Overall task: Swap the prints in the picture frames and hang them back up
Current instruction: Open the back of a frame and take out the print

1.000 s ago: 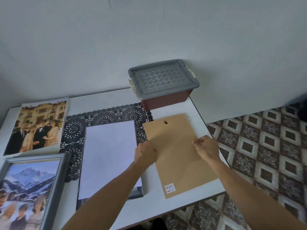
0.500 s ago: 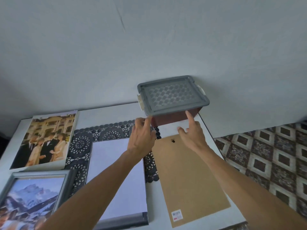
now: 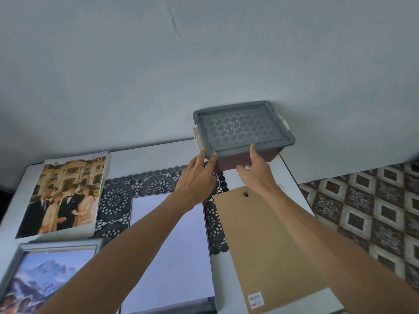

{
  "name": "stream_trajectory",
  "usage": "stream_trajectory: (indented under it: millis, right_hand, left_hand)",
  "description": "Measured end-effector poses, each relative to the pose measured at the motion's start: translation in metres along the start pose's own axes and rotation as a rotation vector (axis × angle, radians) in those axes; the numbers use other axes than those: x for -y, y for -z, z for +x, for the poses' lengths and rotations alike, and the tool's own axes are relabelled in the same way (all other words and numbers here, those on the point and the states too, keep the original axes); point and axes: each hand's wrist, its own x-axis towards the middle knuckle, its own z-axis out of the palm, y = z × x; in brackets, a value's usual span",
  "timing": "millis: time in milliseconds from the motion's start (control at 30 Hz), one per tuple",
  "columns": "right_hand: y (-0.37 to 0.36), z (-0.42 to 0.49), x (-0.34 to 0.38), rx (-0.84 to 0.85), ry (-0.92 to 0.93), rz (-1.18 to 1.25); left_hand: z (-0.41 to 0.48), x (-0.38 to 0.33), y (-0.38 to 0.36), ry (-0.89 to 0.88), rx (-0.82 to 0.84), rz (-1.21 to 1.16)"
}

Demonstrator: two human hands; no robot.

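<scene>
Left hand point(image 3: 196, 179) and right hand point(image 3: 256, 176) touch straight fingers point(image 3: 212, 160) to the box point(image 3: 242, 129) lid's edge. The backing board point(image 3: 272, 248), lying nearer the person than the right fingers, looks stiff and light; grip its long edges.

One head-worn wide-angle view here, looking forward and down over the table point(image 3: 158, 152) from close above. Wall point(image 3: 204, 64) fills the upper half of the frame, patterned floor point(image 3: 374, 211) shows at lower right.
</scene>
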Motion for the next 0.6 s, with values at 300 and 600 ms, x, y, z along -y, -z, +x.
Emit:
stream_trajectory:
  millis: [300, 600]
  right_hand:
    - [-0.014, -0.025, 0.006, -0.143, 0.055, -0.022]
    - [-0.09, -0.087, 0.0, 0.228, 0.194, -0.192]
  left_hand:
    - [-0.024, 0.017, -0.003, 0.074, -0.013, -0.155]
    - [-0.14, 0.063, -0.038, 0.487, -0.02, -0.156]
